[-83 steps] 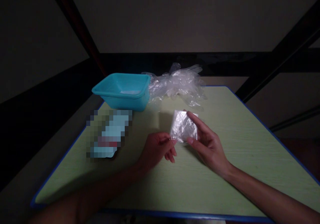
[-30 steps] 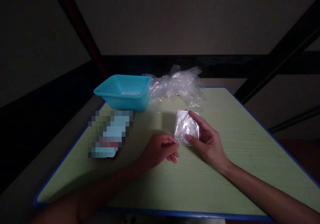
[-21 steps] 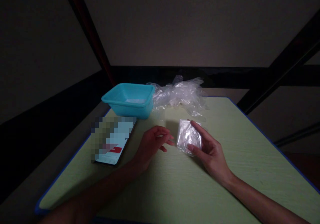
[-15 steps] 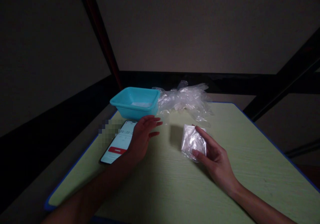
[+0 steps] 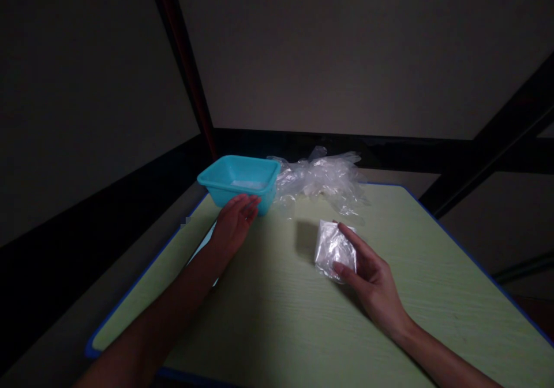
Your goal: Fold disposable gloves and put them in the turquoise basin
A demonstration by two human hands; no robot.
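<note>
My right hand (image 5: 374, 275) is closed round the side of a small square packet wrapped in clear, shiny plastic (image 5: 334, 249), thumb in front and fingers at the far edge. What lies inside the wrap cannot be made out. My left hand (image 5: 236, 220) holds nothing. Its fingers stretch forward at the front wall of a turquoise plastic basin (image 5: 259, 204); whether they touch it cannot be told. Something white lies at the bottom of the basin. Beneath my left hand and forearm is a phone (image 5: 205, 241), mostly covered.
A heap of crumpled clear plastic bags (image 5: 326, 177) lies at the back of the table, right of the basin. The pale green tabletop (image 5: 294, 330) has a blue edge. Dark walls and slanting bars stand beyond it.
My left hand has shifted left and its fingers are closer together; its arm now hides most of the phone. The right hand keeps its hold on the packet. The view has tilted slightly.
</note>
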